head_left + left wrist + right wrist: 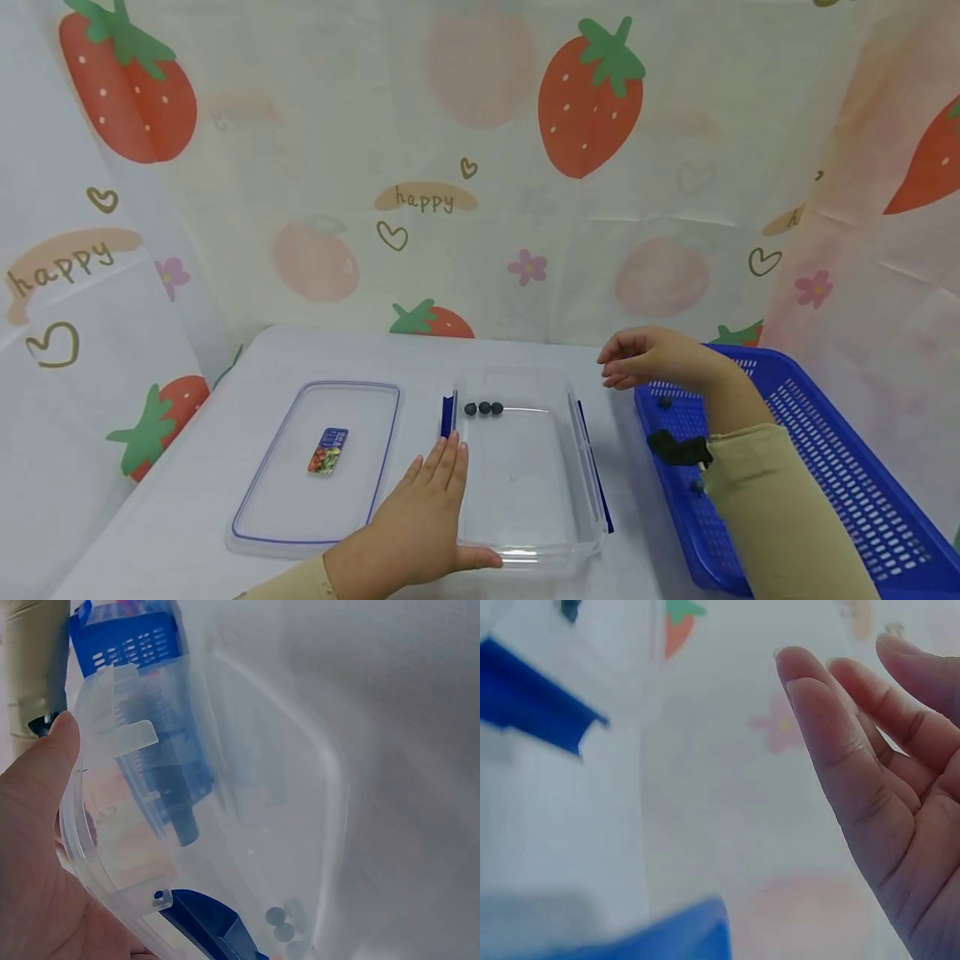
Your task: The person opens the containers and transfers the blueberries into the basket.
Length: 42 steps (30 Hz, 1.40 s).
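Note:
A clear plastic box with blue side latches stands on the white table. Three small dark balls sit in a row at its far left corner. My left hand rests along the box's left rim, fingers straight and thumb out over the near rim. Raised between the box and a blue basket, my right hand has loosely bent fingers with nothing between them. Inside the basket, dark balls show, partly hidden by the right forearm.
A clear lid with a blue seal lies flat left of the box, a colourful label on it. A strawberry-print sheet hangs behind and at both sides. A dark strap shows at the right wrist.

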Tool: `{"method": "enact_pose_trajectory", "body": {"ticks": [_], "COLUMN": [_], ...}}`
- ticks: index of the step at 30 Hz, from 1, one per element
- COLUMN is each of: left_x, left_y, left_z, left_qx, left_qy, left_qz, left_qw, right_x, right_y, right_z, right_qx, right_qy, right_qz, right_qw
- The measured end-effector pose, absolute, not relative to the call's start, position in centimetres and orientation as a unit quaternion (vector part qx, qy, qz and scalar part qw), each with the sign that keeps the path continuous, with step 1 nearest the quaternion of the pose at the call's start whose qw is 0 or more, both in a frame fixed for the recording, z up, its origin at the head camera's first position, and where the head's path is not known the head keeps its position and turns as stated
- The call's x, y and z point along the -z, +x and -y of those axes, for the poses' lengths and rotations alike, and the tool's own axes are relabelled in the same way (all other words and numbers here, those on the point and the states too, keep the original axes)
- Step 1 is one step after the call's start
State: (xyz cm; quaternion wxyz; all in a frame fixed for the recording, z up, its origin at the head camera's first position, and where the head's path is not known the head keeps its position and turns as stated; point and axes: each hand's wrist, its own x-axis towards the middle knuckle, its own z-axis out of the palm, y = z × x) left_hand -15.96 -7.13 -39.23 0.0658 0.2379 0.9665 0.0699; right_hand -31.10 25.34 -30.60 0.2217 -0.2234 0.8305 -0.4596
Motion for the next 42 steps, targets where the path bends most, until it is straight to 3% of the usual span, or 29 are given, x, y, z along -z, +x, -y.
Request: {"method": "enact_pose_trajectory", "body": {"ticks": [16,25,34,42], "left_x": [39.5,39.6,39.6,39.7], "left_y": [-16.4,-16.4,-16.3,-16.2], "left_z": [7.0,7.2,7.3,7.3], "left_qx": [-0.060,-0.067,-0.070,-0.072], "left_qy": [0.231,0.237,0.243,0.246], "left_qz": [-0.968,-0.967,-0.966,-0.966], "left_qw": [0.074,0.068,0.058,0.044], "right_x": [32.7,35.0,37.3,39.1], "right_y": [-32.1,-32.9,-33.7,-33.7], "right_z": [-15.3,-10.4,-8.3,-8.1], "right_qx": [0.474,0.495,0.505,0.463], "right_qy": [-0.225,-0.154,-0.094,-0.098], "right_qz": [-0.822,-0.830,-0.829,-0.848], "right_qw": [0.221,0.205,0.222,0.236]}}
